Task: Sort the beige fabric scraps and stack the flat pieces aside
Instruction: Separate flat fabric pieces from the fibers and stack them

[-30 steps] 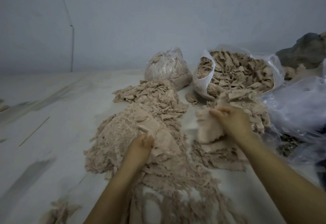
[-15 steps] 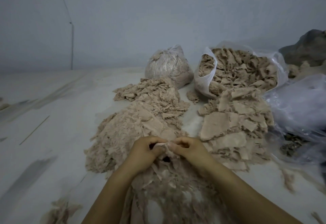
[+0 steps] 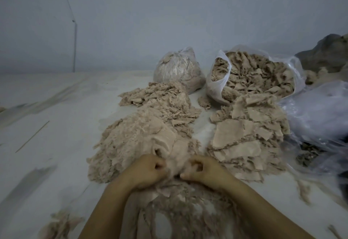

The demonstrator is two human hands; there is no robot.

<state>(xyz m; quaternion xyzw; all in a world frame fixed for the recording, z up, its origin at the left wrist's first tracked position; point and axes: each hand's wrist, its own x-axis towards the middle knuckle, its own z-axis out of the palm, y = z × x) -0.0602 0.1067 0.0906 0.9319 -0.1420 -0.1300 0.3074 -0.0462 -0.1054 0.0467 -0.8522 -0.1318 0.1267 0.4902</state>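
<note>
A big heap of frayed beige fabric scraps [image 3: 143, 137] runs down the middle of the white surface toward me. To its right lies the stack of flat pieces [image 3: 244, 141]. My left hand [image 3: 146, 171] and my right hand [image 3: 203, 169] sit side by side at the near end of the heap, fingers curled, both gripping one blurred beige scrap [image 3: 176, 165] between them. More scraps [image 3: 180, 210] lie under my forearms.
At the back stand a tied plastic bag of scraps [image 3: 177, 69] and an open white bag of scraps [image 3: 252, 75]. Crumpled clear plastic [image 3: 320, 114] lies at the right edge, a dark bundle [image 3: 327, 54] behind it. A thin stick [image 3: 32, 137] lies left.
My right hand left the flat stack, where it laid a piece, and came back to the heap. Both hands now grip a scrap and have drawn slightly apart.
</note>
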